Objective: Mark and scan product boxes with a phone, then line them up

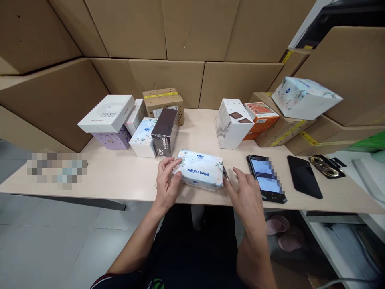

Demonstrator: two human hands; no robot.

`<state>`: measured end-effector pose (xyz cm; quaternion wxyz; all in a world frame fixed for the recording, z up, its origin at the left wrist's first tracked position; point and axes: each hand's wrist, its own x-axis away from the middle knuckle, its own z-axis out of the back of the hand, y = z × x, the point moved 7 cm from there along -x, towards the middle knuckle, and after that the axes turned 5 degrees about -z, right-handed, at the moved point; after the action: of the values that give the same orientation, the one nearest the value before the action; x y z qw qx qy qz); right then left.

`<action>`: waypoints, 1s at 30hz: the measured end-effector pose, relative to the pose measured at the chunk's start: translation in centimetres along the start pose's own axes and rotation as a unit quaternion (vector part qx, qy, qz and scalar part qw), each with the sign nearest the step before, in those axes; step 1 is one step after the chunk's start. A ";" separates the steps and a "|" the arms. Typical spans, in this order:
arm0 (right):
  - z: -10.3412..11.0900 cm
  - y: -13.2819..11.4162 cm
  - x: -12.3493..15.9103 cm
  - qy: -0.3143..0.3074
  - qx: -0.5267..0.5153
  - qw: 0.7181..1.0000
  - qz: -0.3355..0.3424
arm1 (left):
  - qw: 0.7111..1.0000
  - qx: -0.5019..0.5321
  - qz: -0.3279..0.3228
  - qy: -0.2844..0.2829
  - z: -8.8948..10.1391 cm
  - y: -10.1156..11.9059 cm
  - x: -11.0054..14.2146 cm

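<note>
Pale-blue pack lies near the tabletop front edge; left hand holds its left end between thumb and fingers; right hand, fingers parted, meets its right end, grip unclear.

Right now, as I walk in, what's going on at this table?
A person sits with both hands on or by a floral Manhua pack lying near the front edge of the table. The left hand touches its left end; the right hand is by the right end, near a small item too indistinct to identify. Boxes stand farther back on both sides, and a phone with a lit screen lies to the right.
</note>
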<state>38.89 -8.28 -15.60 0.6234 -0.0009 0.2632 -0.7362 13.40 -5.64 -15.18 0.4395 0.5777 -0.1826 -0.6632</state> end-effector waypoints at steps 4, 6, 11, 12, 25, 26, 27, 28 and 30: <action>-1.5 0.3 0.1 -0.083 0.047 0.995 -0.004 | 0.998 -0.009 -0.014 -0.065 -0.9 0.4 -0.2; -1.8 0.6 -0.1 -0.091 0.008 0.996 -0.020 | 0.996 -0.009 -0.002 -0.085 -1.3 0.3 -0.2; -0.1 2.5 -0.6 0.003 -0.306 0.948 -0.086 | 0.994 -0.032 -0.012 -0.102 -1.6 0.9 0.0; 0.3 3.0 -0.6 0.028 -0.390 0.914 -0.107 | 0.993 -0.046 -0.028 -0.106 -1.7 1.3 0.1; 5.3 -0.2 -2.5 0.115 -0.635 0.762 -0.054 | 0.926 -0.222 -0.306 -0.003 -2.8 7.5 1.0; 5.2 -0.8 -2.8 0.093 -0.625 0.773 -0.057 | 0.921 -0.233 -0.312 -0.011 -3.2 7.7 0.9; 4.9 -1.5 -3.2 0.068 -0.614 0.784 -0.057 | 0.918 -0.246 -0.311 -0.021 -3.5 7.8 0.7; 4.6 -2.2 -3.5 0.047 -0.602 0.795 -0.055 | 0.915 -0.260 -0.306 -0.032 -3.9 7.8 0.5; 3.9 -3.3 -4.1 0.021 -0.579 0.814 -0.048 | 0.913 -0.286 -0.286 -0.054 -4.5 7.6 0.2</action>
<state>38.03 -5.79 -9.59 0.4659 -0.3586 0.6536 -0.4766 20.42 -8.70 -10.80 0.3665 0.4179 0.1646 -0.8148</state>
